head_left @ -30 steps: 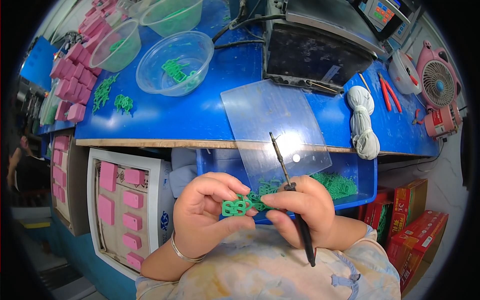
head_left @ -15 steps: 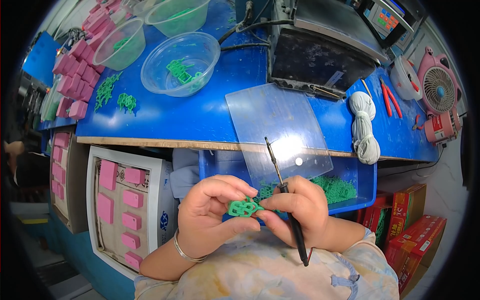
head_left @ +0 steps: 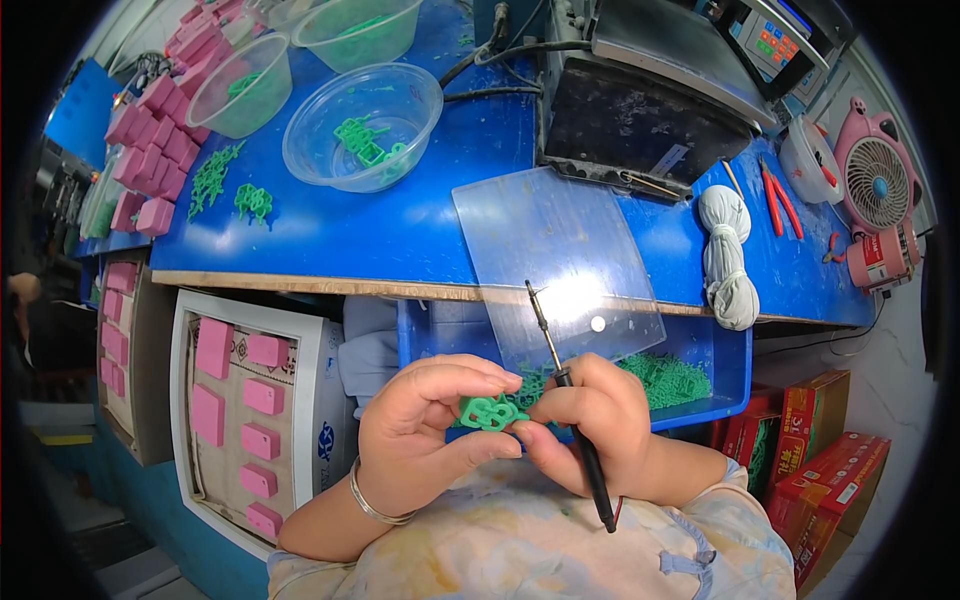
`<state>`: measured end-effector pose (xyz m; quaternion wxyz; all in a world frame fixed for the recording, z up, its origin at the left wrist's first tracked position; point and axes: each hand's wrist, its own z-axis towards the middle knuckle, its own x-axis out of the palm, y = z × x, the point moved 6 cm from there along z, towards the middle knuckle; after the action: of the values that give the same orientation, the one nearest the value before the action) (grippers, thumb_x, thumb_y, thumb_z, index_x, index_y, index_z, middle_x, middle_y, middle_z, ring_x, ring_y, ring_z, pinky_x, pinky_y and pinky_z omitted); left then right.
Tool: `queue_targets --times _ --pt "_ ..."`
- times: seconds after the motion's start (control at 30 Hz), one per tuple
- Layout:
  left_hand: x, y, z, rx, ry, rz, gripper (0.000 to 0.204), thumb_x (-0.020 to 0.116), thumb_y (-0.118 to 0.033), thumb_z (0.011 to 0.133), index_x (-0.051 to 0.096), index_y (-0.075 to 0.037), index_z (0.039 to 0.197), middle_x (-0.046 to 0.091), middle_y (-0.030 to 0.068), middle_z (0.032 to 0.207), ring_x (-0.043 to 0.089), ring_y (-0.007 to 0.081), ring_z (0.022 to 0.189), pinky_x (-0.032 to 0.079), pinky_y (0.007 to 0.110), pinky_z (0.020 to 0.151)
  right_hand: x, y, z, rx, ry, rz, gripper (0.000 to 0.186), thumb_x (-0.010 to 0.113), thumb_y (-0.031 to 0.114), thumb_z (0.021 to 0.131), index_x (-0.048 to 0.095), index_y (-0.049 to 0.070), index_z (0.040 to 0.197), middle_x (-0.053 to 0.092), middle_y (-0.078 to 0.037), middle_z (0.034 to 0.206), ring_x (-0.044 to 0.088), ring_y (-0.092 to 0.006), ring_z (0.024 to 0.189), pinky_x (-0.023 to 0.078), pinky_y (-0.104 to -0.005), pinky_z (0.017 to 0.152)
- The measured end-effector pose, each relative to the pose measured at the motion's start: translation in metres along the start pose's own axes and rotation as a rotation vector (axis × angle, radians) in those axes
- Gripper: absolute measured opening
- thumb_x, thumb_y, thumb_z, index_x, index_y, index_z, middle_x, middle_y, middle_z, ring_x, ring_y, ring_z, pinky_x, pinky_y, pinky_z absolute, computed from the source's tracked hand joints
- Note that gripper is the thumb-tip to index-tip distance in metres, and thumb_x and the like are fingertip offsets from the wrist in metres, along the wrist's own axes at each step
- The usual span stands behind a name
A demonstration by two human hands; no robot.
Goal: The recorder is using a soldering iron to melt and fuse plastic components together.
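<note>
In front of my chest, my left hand (head_left: 425,415) is closed with thumb and fingers round a small green openwork piece (head_left: 490,412) made of linked loops. My right hand (head_left: 605,405) pinches the right edge of that piece between thumb and finger. The same hand also carries a soldering iron (head_left: 592,470), its black handle slanting down through the grip. Its thin metal tip points up and away, over a clear sheet (head_left: 540,220), apart from the green piece. Below and beyond my hands, a blue tray (head_left: 738,385) holds many small green pieces (head_left: 670,385).
On the blue bench (head_left: 400,235) stand plastic bowls, the nearest a clear bowl (head_left: 415,105) with green pieces. Pink blocks (head_left: 160,150) pile up at left. A black machine (head_left: 640,125), a grey cloth bundle (head_left: 730,260), red-handled pliers (head_left: 780,200) and a pink fan (head_left: 880,165) are at right.
The green piece has turned slightly in my fingers, and its loops face a little differently. My hands and the iron have barely moved.
</note>
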<state>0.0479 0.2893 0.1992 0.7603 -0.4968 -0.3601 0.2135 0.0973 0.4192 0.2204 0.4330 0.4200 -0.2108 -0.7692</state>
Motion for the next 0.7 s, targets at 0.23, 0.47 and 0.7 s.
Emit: queue_targets --times 0.23,0.47,0.7 --pt "-0.0010 0.0003 -0.0009 -0.001 0.002 -0.008 0.040 0.066 0.011 0.069 0.050 0.003 0.104 0.050 0.0176 0.109 0.053 0.0218 0.100 0.047 0.031 0.084 -0.0003 -0.0004 0.0007 0.043 -0.030 0.008 0.021 0.071 0.011 0.062 0.059 0.007 0.079 0.044 -0.006 0.063 0.045 -0.0189 0.045 0.033 -0.0289 0.038" --pt "0.0000 0.0001 -0.0001 0.000 -0.004 0.049 0.039 0.066 0.010 0.069 0.050 0.004 0.104 0.050 0.0182 0.109 0.054 0.0205 0.098 0.049 0.029 0.080 -0.0008 -0.0004 0.0007 0.020 -0.046 -0.005 0.020 0.070 0.010 0.064 0.059 0.007 0.080 0.044 -0.006 0.062 0.044 -0.0188 0.045 0.033 -0.0288 0.038" --pt "-0.0014 -0.0005 -0.0009 -0.004 -0.015 0.089 0.036 0.067 0.009 0.068 0.051 0.004 0.101 0.051 0.0183 0.108 0.055 0.0179 0.093 0.049 0.028 0.078 -0.0010 -0.0008 0.0000 0.026 -0.053 -0.002 0.021 0.070 0.009 0.064 0.059 0.006 0.081 0.044 -0.006 0.062 0.044 -0.0190 0.045 0.033 -0.0290 0.039"
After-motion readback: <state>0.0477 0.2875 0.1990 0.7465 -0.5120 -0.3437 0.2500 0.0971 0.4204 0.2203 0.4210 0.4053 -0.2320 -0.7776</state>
